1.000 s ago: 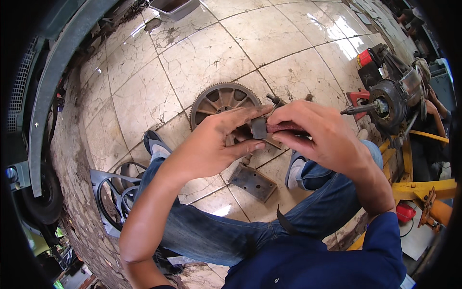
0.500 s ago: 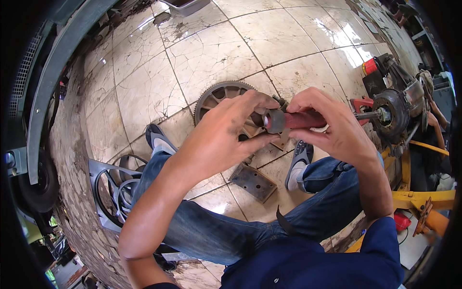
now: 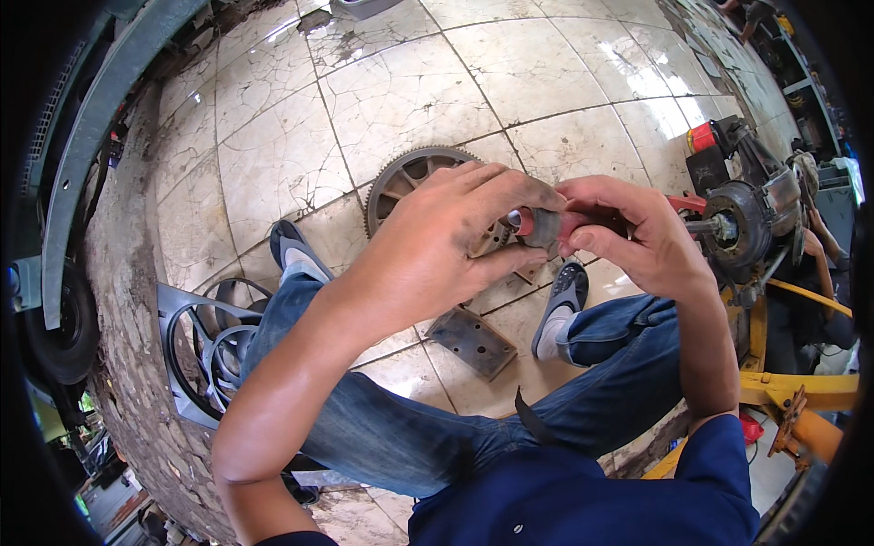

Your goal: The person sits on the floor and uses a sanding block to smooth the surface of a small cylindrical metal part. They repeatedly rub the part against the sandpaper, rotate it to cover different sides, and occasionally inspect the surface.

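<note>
Between my hands is a red cylindrical piece [image 3: 572, 224] with a dark grey ring or sleeve [image 3: 544, 229] around it near its left end. My left hand [image 3: 460, 223] curls its thumb and fingers about the ring end. From the other side, my right hand [image 3: 642, 235] closes its thumb and fingers on the red part. Its right end is hidden by that hand. Below them on the floor, partly covered by my left hand, lies a toothed flywheel [image 3: 387, 187]. A rectangular metal block with holes [image 3: 472, 344] lies nearer to me.
A grey fan shroud-like frame [image 3: 182, 350] lies left of my legs. At right stand a greasy mechanical assembly with a shaft [image 3: 736, 223] and a yellow metal stand [image 3: 774, 389]. Another person's arm [image 3: 824, 250] shows behind it. Cracked tiles [image 3: 410, 96] cover the floor.
My right hand has slid left along the red piece, close to the ring, and now covers more of it. My left hand stays at the ring end.
</note>
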`<state>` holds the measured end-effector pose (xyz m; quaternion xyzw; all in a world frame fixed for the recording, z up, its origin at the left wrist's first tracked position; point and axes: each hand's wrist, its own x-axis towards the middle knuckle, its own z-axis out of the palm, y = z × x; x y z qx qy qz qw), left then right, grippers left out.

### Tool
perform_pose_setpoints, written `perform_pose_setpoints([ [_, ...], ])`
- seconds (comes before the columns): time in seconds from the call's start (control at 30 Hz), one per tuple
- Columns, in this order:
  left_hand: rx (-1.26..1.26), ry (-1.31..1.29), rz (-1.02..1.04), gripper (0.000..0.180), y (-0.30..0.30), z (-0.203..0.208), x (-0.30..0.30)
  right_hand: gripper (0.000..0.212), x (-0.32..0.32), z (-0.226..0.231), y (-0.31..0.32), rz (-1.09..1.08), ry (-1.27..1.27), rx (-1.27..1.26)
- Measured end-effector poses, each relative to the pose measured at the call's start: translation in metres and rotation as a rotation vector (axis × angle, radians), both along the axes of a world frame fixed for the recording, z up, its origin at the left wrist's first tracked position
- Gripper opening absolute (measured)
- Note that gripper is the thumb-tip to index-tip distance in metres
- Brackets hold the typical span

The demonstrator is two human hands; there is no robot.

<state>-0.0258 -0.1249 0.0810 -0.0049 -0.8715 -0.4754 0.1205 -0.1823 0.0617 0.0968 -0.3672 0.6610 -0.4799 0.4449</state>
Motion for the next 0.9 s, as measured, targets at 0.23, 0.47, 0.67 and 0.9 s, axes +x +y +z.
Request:
perform_pose_setpoints([
  [0.23,0.197,-0.124,0.016,0.048,-0.004,0.004,-0.002,0.041,0.008,-0.002,-0.004,0.027,0.641,-0.226],
  [0.47,0.274,-0.214,0.046,0.049,-0.004,0.004,-0.001,0.032,0.007,-0.001,-0.004,0.050,0.764,-0.233],
  [0.67,0.237,-0.166,-0.046,0.045,-0.004,-0.001,0.001,0.027,0.006,0.001,-0.002,-0.001,0.088,0.014],
  [0.9,0.187,-0.159,-0.012,0.046,-0.006,0.005,0.001,0.038,0.015,0.000,-0.005,-0.045,0.263,-0.191],
])
